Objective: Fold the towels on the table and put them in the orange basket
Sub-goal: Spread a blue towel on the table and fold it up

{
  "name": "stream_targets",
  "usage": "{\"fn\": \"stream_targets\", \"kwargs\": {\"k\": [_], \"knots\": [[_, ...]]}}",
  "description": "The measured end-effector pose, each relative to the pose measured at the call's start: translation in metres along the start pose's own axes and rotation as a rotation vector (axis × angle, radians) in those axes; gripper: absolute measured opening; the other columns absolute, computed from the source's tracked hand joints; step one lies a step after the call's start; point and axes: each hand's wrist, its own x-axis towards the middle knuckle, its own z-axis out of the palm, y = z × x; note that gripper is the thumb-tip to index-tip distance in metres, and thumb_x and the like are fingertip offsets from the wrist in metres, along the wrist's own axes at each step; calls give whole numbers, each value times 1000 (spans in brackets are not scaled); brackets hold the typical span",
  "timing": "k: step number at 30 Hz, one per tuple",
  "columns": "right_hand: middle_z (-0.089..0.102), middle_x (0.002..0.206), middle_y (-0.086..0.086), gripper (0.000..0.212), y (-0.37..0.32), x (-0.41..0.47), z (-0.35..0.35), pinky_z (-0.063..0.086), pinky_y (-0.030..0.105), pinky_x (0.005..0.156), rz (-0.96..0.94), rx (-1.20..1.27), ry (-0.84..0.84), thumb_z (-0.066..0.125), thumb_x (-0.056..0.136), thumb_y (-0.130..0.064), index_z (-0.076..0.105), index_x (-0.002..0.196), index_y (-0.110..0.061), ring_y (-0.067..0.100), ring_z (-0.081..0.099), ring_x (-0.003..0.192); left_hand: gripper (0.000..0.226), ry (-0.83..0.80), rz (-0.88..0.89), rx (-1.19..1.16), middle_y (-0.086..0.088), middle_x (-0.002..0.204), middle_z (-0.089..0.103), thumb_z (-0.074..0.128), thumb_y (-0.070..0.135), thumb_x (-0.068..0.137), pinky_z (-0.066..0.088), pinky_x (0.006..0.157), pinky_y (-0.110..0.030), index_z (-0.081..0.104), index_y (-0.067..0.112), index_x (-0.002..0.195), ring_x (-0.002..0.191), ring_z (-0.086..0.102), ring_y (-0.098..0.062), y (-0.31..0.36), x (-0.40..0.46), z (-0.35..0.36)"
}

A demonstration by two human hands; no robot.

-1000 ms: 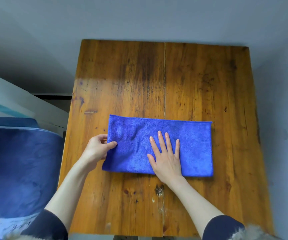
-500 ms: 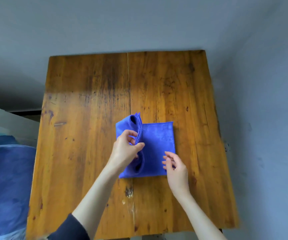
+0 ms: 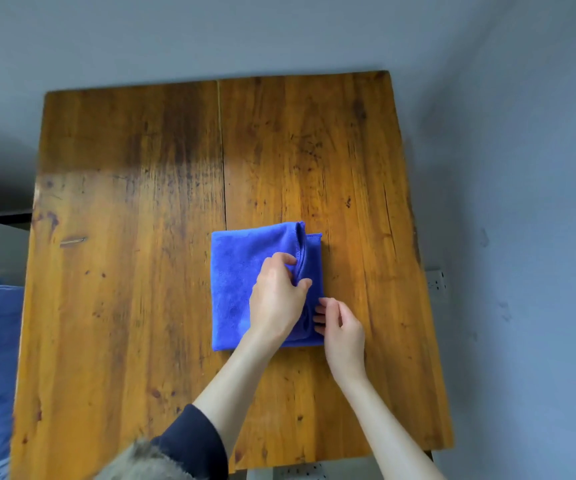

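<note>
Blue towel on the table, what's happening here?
A person is folding the blue towel on the wooden table. The left hand pinches the folded-over flap near the towel's right edge, and the right hand grips the near right corner. No orange basket is in view.

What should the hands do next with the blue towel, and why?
Probably lay the flap down flat. The left hand pinches the towel's folded-over edge, raised and just short of the right edge, where the right hand touches the lower layer.
</note>
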Motion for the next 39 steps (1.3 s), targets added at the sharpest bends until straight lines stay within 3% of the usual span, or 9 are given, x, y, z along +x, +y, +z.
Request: {"fn": "stream_targets", "kwargs": {"k": [4,7,10,13,17,20,27,34,39], "knots": [[69,85,-4,22,-1,10,-3,54,34,76,54,17,-59,46,97,-29,65,89,-23,17,65,82,39,-131,-6,-179,2,102,61,62,25,88,46,79,-24,52,15,124,84,56,-11,-9,-4,5],[67,91,-5,23,-3,17,-2,51,26,76,9,-149,-123,54,92,-35,66,103,-18,16,63,88,21,171,194,-179,1,98,61,53,9,92,45,75,-18,61,15,111,84,54,-6,-35,-13,-12],[62,88,-5,30,-16,25,6,44,22,71,-13,-303,-116,57,89,-43,61,106,-19,13,59,84,30,387,297,100,-12,110,57,51,-5,87,42,92,-35,59,5,114,103,50,-26,-74,-11,-32],[54,69,-9,26,-27,32,17,38,23,60,-47,-399,-122,55,89,-44,55,89,-18,13,54,69,38,310,324,280,-21,138,44,50,4,91,31,109,-44,50,-3,128,131,37,-39,-99,-7,-37],[49,66,-11,21,-27,33,20,38,26,62,-94,-348,-137,54,92,-32,51,80,-15,13,48,66,57,212,364,322,-13,154,18,31,32,95,16,116,-39,31,0,143,144,10,-26,-109,-4,-30],[54,76,-9,14,-25,28,15,43,14,61,-107,-140,-162,55,92,-28,53,83,-17,7,53,72,61,143,359,382,-1,156,7,25,39,95,12,117,-41,21,8,147,145,0,-18,-112,-1,-22],[63,94,3,9,-16,25,7,50,33,73,1,-2,-149,55,93,-25,56,87,-18,19,61,90,65,102,412,633,-4,156,10,28,51,92,11,116,-48,23,18,148,145,7,-25,-114,3,-15],[55,74,2,18,-15,28,6,34,16,51,29,-62,-91,56,91,-21,49,74,-19,12,50,64,76,97,438,757,-7,156,16,29,65,86,7,115,-52,23,21,148,145,7,-24,-119,6,-7],[58,80,8,13,-18,35,6,40,24,58,16,-75,-112,54,91,-15,51,79,-13,14,52,69,70,136,492,715,-8,157,14,32,62,88,7,115,-52,23,26,147,145,7,-27,-116,5,-6]]}}
